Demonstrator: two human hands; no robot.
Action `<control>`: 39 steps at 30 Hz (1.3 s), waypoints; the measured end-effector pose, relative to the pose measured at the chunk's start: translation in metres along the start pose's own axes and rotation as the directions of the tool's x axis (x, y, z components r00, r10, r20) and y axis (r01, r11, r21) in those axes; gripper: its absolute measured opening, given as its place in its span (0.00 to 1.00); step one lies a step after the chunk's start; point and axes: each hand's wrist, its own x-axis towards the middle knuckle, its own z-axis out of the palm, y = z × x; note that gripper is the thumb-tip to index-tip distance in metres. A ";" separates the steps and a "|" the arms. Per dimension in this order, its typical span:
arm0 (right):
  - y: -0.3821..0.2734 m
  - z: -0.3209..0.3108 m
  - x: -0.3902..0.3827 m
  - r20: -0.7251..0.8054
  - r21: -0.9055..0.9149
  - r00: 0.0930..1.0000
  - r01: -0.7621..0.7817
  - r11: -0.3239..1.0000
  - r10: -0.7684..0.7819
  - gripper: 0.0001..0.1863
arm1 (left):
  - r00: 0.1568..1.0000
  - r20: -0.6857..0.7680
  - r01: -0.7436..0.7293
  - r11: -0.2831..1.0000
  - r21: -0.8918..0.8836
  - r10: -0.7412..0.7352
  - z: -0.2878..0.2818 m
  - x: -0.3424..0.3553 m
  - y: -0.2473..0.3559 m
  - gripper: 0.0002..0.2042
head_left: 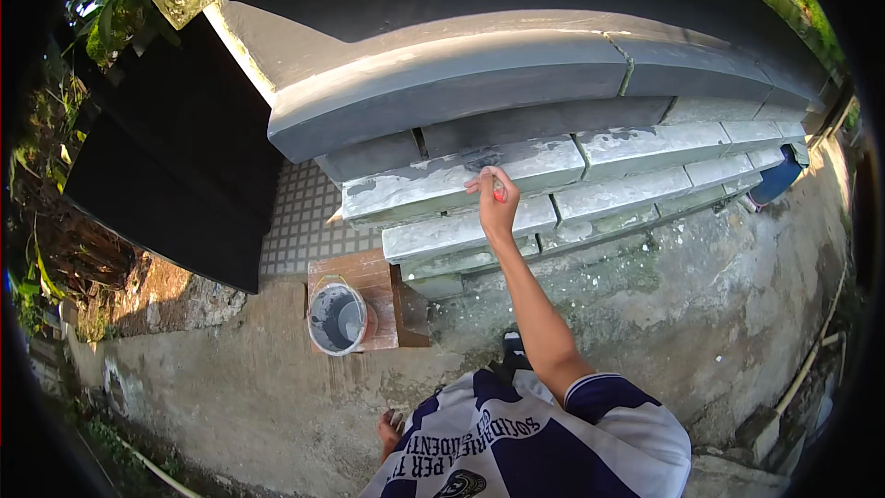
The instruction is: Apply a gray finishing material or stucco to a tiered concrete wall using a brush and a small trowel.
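Observation:
My right hand [499,192] is closed round the red handle of a paintbrush [500,194] and reaches forward over a pale concrete ledge [544,164]. The brush head meets the ledge at a patch of wet dark grey paint [479,159]. Most of the brush is hidden by my fingers. Down beside my body, my left hand [390,426] hangs with loosely bent fingers and nothing visible in it. A bucket [341,318] of grey paint, its inner wall smeared, stands on a brown wooden box [383,300] to the left.
Stepped concrete ledges [636,194] run off to the right below a smooth grey slab [461,83]. A dark blue container [776,177] stands at their far right end. A tall black panel [184,157] and a tiled floor [309,221] lie left. Rough concrete ground [636,314] surrounds my feet.

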 end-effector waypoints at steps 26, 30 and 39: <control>-0.009 -0.103 0.058 0.078 -0.011 0.987 0.138 0.990 -0.137 0.12 | 0.986 0.117 -0.132 0.988 0.083 0.122 0.022 0.035 -0.048 0.20; -0.003 -0.119 0.075 -0.150 -0.079 0.951 0.259 0.962 -0.269 0.13 | 0.986 0.116 -0.130 0.984 0.119 0.117 0.070 0.019 -0.019 0.18; -0.020 -0.103 0.074 -0.273 0.030 0.941 0.215 0.976 -0.199 0.15 | 0.991 0.055 -0.128 0.984 0.126 0.122 0.100 -0.007 0.003 0.15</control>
